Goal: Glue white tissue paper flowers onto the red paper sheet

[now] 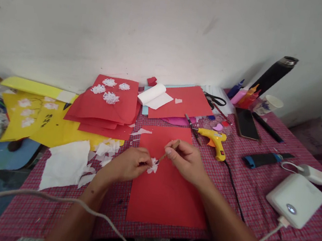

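A sheet of red paper (163, 202) lies in front of me with a small white paper flower (152, 167) on its left part. My right hand (186, 161) grips a slim brown wooden-handled tool (165, 157), whose dark tip points down at the flower; its exact kind is unclear. Beside the flower on the left, the fingers of my left hand (134, 162) are pinched together at its petals. Whether they hold a petal is hidden. Torn pieces of white paper (107, 148) and a larger white tissue sheet (65, 164) lie left of my left hand.
Red sheets with white flowers (111, 97) are stacked behind, near a white paper roll (152, 94). To the right lie a yellow glue gun (214, 139), a phone (246, 123) and a white power bank (297, 199). A pale cable (86, 206) crosses the foreground.
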Available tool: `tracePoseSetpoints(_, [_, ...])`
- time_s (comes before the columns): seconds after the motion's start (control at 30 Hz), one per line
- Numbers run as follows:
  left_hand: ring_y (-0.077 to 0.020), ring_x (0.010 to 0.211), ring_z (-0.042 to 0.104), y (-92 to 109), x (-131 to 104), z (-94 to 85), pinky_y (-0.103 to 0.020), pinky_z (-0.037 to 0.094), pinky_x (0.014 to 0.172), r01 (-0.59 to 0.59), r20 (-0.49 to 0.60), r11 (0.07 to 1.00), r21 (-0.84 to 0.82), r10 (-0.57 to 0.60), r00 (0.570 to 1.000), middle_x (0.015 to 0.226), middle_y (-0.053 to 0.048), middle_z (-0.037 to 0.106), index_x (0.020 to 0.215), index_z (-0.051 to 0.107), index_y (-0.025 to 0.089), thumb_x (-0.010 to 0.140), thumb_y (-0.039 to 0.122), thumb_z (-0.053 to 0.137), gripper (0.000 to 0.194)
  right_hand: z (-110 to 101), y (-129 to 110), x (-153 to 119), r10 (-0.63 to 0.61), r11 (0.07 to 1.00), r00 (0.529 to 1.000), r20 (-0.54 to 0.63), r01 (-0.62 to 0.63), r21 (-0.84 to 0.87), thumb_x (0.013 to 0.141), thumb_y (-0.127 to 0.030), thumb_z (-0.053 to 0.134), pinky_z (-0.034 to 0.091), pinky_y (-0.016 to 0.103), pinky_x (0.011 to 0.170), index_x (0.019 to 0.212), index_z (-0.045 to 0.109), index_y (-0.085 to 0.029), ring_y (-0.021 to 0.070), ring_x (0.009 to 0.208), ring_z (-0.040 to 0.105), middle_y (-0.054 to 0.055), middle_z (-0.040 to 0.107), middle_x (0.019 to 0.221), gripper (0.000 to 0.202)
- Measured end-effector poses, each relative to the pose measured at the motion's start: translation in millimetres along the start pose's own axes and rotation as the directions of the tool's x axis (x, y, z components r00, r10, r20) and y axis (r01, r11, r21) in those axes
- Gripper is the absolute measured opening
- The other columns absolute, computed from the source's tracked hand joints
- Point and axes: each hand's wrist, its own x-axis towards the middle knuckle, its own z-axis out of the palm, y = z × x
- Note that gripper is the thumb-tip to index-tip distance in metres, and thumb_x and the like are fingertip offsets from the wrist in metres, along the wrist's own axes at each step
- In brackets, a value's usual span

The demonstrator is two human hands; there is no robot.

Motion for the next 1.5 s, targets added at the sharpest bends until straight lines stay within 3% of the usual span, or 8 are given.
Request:
tracePoseSetpoints(0.3, [-0.0162, 0.084, 0.063, 3.9, 1.7, -0.4, -0.027, 0.047, 0.078, 0.054, 0.119, 0.994, 0.098, -0.065, 0.991, 0.088, -0.005, 0.067, 0.086, 0.072, 0.017, 0.089, 0.008, 0.052, 0.022, 0.3, -2.2, 0.6, 0.014, 1.0, 1.0, -0.005, -0.014, -0.017, 0.094, -0.038, 0.061, 0.04, 0.028, 0.061, 0.075, 0.055, -0.022, 0.014, 0.064, 0.049, -0.001, 0.055, 0.072, 0.025])
tracePoseSetpoints(0.57, [-0.0168, 0.082, 0.059, 8.2, 2.0, -0.8, -0.027, 0.045, 0.075, 0.078, 0.087, 0.981, 0.177, -0.094, 0.992, 0.085, -0.005, 0.062, 0.083, 0.066, 0.016, 0.09, 0.01, 0.051, 0.017, -0.3, -1.5, -0.4, 0.008, 1.0, 1.0, 0.0, -0.008, -0.013, 0.094, -0.034, 0.061, 0.04, 0.028, 0.06, 0.078, 0.058, -0.021, 0.0137, 0.064, 0.05, -0.001, 0.055, 0.071, 0.022])
tracePoseSetpoints(0.87, [-0.0182, 0.083, 0.058, 9.6, 4.8, 6.1, -0.029, 0.044, 0.074, 0.061, 0.088, 0.959, 0.275, -0.089, 0.992, 0.084, -0.005, 0.06, 0.082, 0.064, 0.015, 0.094, 0.014, 0.049, 0.019, 0.9, -2.0, -1.7, 0.023, 0.999, 1.0, -0.013, -0.023, -0.023, 0.093, -0.041, 0.062, 0.041, 0.027, 0.06, 0.075, 0.056, -0.022, 0.0144, 0.064, 0.05, -0.001, 0.055, 0.07, 0.027])
tracePoseSetpoints(1.03, [-0.0186, 0.086, 0.059, 11.4, 3.4, 1.8, -0.029, 0.045, 0.077, 0.062, 0.11, 0.976, 0.209, -0.086, 0.99, 0.085, -0.006, 0.062, 0.083, 0.065, 0.016, 0.092, 0.012, 0.048, 0.02, 0.7, -2.7, -1.2, 0.015, 1.0, 1.0, -0.011, -0.015, -0.005, 0.093, -0.038, 0.062, 0.041, 0.028, 0.06, 0.076, 0.057, -0.021, 0.0138, 0.064, 0.049, -0.001, 0.055, 0.071, 0.024])
tracePoseSetpoints(1.23, [-0.0195, 0.084, 0.061, 9.7, -0.2, -0.6, -0.03, 0.047, 0.077, 0.056, 0.087, 0.983, 0.172, -0.072, 0.994, 0.087, -0.007, 0.063, 0.087, 0.069, 0.016, 0.079, 0.006, 0.052, 0.021, -0.3, -2.3, -0.7, 0.022, 1.0, 1.0, -0.017, -0.022, -0.019, 0.093, -0.04, 0.062, 0.041, 0.028, 0.061, 0.074, 0.055, -0.021, 0.0141, 0.065, 0.048, 0.0, 0.057, 0.074, 0.028])
tracePoseSetpoints(1.5, [-0.0185, 0.079, 0.061, 10.3, -1.0, -0.7, -0.029, 0.046, 0.072, 0.057, 0.111, 0.986, 0.155, -0.075, 0.991, 0.083, -0.006, 0.065, 0.081, 0.07, 0.016, 0.08, 0.008, 0.053, 0.019, -0.5, -2.7, -0.5, 0.014, 1.0, 1.0, -0.008, -0.014, -0.014, 0.094, -0.038, 0.061, 0.04, 0.027, 0.061, 0.076, 0.057, -0.021, 0.0138, 0.065, 0.048, -0.001, 0.056, 0.073, 0.025])
